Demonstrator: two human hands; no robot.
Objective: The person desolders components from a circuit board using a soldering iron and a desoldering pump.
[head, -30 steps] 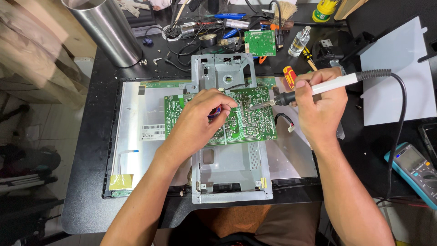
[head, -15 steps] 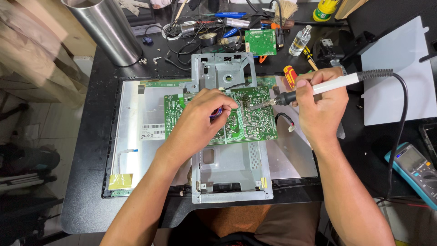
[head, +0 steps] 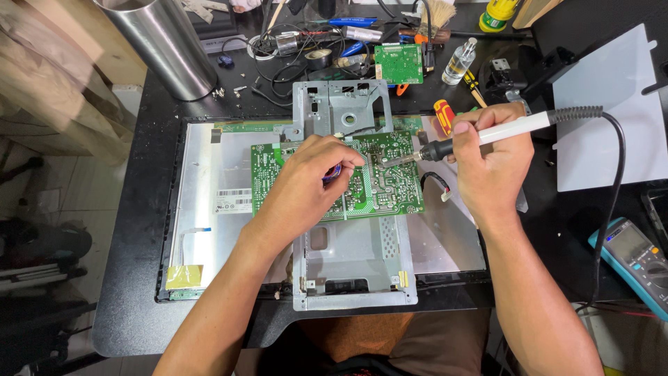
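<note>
Soldering iron tip on a green circuit board, mid-counter.

The right hand [head: 490, 157] has its fingers [head: 465, 125] wrapped around the white soldering iron [head: 487, 136] like a pen, tip touching the circuit board [head: 379, 184]; the left hand [head: 306, 188] rests on the board, fingers pinching something small and blue, too hidden to identify. The board looks light, stiff and fragile, best held by its edges; the iron by its handle only. At the counter's back edge stands a small clear bottle [head: 460, 61], seemingly of clear liquid.
</note>
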